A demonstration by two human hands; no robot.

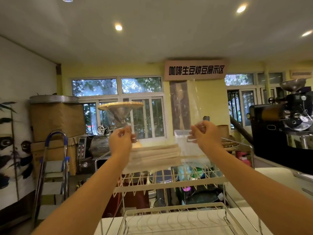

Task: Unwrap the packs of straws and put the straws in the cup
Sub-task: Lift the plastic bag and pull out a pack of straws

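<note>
Both my arms are stretched out in front of me at chest height. My left hand (pixel 121 139) and my right hand (pixel 203 134) each pinch an edge of a clear plastic wrapper (pixel 188 102), which stands up above my right hand and is pulled apart between the two hands. A pale bundle of straws (pixel 154 155) lies crosswise inside the wrapper, hanging just below and between my hands. I see no cup that I can make out.
A white wire dish rack (pixel 169 181) stands right under the bundle, with a lower wire tier (pixel 169 216) nearer me. A blue stepladder (pixel 54 167) is at the left. A black coffee roaster (pixel 279 124) and a white counter (pixel 279 177) are at the right.
</note>
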